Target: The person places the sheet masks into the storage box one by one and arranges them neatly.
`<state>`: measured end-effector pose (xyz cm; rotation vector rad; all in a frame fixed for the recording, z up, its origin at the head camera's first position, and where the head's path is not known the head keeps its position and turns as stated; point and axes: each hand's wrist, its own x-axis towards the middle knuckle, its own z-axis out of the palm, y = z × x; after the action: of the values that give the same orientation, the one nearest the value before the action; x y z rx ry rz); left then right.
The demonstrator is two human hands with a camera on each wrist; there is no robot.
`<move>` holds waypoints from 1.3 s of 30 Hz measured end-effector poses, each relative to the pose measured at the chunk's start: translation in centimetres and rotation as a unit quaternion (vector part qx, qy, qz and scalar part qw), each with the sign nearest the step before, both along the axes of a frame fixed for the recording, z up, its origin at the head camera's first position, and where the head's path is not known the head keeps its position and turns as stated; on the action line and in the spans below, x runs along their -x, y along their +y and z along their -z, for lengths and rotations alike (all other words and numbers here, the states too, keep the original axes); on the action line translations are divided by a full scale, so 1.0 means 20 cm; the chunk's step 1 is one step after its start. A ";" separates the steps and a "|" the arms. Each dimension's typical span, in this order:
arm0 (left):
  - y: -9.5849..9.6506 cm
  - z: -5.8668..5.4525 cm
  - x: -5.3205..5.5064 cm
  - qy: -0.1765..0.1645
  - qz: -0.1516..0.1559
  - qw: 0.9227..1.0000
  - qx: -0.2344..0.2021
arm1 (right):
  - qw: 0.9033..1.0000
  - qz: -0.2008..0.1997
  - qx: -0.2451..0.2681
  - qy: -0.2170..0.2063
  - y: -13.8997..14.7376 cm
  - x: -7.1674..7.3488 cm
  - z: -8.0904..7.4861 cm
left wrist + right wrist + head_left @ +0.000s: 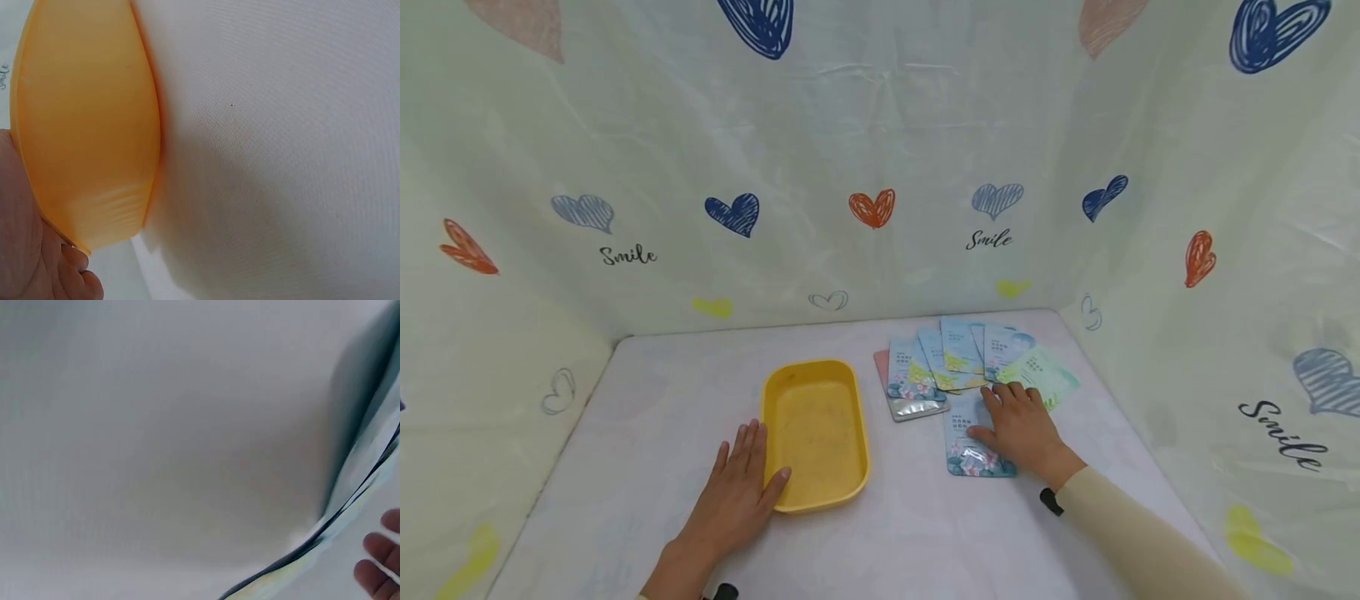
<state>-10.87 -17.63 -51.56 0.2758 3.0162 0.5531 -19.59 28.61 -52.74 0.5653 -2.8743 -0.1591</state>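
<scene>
While the left hand (733, 492) lies flat along the left side of the yellow tray (816, 442), the right hand (1022, 425) rests on the front flower-printed sachet (972, 458).
The hands are well apart, neither gripping; that sachet lies right of the tray, just before the sachet pile (940, 358) near the far right corner of the table (910, 533). A sideways drag could fan out the overlapping pile; careless left pressure might nudge the tray. White underneath, with heart-printed sheeting (880, 108) rising along the far and side edges.

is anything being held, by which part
No clear hold: the left hand rests on the yellow tray's left rim; the right hand is over a blue packet, grip unclear.
</scene>
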 end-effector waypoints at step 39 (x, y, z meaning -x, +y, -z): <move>0.00 0.02 0.01 0.008 0.002 1.000 -0.028 | 0.998 0.007 0.005 -0.060 0.13 0.14 0.07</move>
<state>-10.99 -17.59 -51.95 0.2908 3.0192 0.6383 -22.38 31.24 -54.16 0.5709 -2.9934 -0.1180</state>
